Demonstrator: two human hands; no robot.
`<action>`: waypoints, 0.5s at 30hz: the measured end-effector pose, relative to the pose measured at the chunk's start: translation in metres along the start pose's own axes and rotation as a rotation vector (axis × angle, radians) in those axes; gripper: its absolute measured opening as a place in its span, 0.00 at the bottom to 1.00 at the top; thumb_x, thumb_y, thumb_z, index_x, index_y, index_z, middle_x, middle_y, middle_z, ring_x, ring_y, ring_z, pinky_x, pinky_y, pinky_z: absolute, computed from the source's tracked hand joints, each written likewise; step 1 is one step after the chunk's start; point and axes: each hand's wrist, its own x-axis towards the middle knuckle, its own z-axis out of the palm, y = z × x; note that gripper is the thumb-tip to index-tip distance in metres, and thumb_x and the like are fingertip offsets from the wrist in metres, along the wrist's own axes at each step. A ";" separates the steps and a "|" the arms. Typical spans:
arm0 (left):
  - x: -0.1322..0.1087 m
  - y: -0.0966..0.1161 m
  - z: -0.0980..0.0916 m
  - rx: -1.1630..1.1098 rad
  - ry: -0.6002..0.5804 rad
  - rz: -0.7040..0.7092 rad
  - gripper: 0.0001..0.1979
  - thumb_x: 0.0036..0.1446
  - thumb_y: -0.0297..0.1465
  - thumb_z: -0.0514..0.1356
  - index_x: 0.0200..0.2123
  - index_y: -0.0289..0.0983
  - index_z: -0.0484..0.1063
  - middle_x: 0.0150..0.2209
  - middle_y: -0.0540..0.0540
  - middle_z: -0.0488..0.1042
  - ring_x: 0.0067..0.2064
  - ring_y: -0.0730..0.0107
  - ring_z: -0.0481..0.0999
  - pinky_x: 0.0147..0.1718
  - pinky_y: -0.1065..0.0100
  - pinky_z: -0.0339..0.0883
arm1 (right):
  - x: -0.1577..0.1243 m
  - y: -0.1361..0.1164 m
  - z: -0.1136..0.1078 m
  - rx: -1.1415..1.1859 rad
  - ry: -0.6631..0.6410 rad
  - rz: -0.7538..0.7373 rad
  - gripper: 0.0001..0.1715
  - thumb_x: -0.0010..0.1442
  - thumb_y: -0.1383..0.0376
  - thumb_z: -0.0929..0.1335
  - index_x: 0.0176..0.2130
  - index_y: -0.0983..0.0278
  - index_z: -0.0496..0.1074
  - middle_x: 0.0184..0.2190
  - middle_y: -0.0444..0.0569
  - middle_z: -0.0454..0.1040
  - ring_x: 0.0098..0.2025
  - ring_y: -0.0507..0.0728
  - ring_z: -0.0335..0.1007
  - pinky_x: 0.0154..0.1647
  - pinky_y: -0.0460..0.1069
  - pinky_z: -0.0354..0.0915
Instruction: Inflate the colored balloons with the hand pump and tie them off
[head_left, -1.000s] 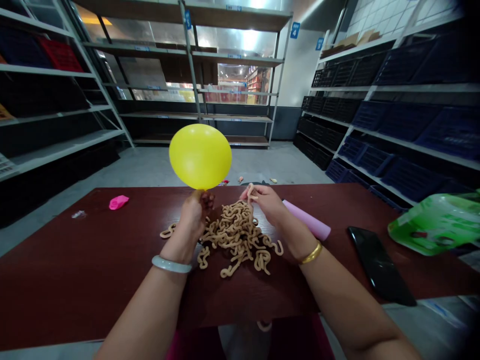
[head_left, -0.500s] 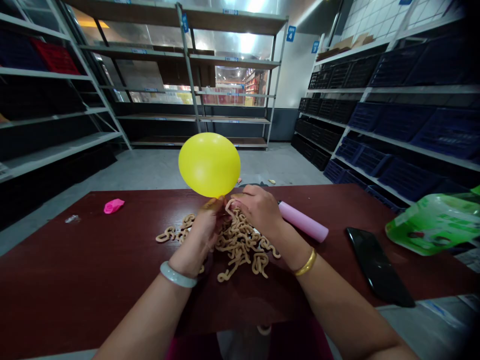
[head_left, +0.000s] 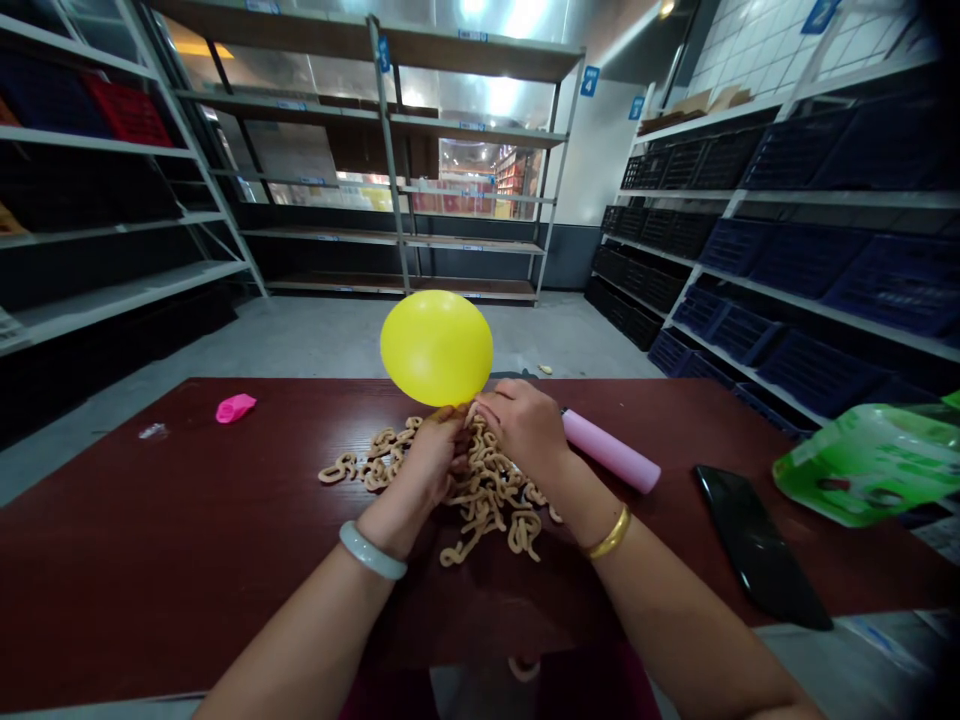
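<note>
A blown-up yellow balloon (head_left: pixel 437 348) stands above the far part of the table, its neck end pointing down toward my fingers. My left hand (head_left: pixel 435 450) is closed on that neck end. Close against it, my right hand (head_left: pixel 523 420) pinches the end of a beige, curly rubber-like strand right beside the balloon's neck. The exact contact at the fingertips is hidden. Below and between my hands spreads a tangled heap of these beige strands (head_left: pixel 487 490), and part of it reaches left past my left wrist.
On the dark red table (head_left: pixel 187 560) lie a flat pink balloon (head_left: pixel 235 408) and a scrap of clear plastic (head_left: pixel 153 432). To the right are a pink cylinder (head_left: pixel 611 450), a black phone (head_left: pixel 761 545) and a green-white pouch (head_left: pixel 862 465). Shelves with crates (head_left: pixel 795 260) stand around.
The balloon and my left hand have shifted slightly right, nearer my right hand. The balloon sits a little lower in view, and the camera has tilted slightly.
</note>
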 end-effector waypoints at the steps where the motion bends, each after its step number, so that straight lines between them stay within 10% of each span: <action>1: 0.004 0.000 -0.003 0.032 0.024 0.026 0.13 0.48 0.36 0.65 0.30 0.37 0.64 0.18 0.59 0.55 0.16 0.82 0.51 0.15 0.76 0.40 | 0.002 0.003 -0.002 0.059 -0.035 0.030 0.13 0.66 0.60 0.65 0.39 0.61 0.78 0.37 0.50 0.76 0.39 0.57 0.69 0.37 0.49 0.58; 10: 0.021 -0.008 -0.015 0.032 0.036 0.116 0.11 0.49 0.35 0.62 0.29 0.38 0.62 0.20 0.56 0.58 0.18 0.81 0.53 0.17 0.76 0.46 | 0.051 -0.024 -0.027 1.004 -0.330 0.093 0.18 0.65 0.55 0.64 0.34 0.65 0.76 0.31 0.47 0.76 0.32 0.53 0.70 0.33 0.47 0.62; 15: 0.013 -0.001 -0.015 -0.109 -0.114 -0.009 0.11 0.46 0.30 0.60 0.26 0.38 0.58 0.19 0.57 0.54 0.17 0.82 0.50 0.15 0.77 0.39 | 0.077 -0.051 -0.043 1.318 -0.450 0.017 0.23 0.63 0.49 0.66 0.46 0.62 0.76 0.47 0.51 0.76 0.51 0.57 0.70 0.52 0.51 0.64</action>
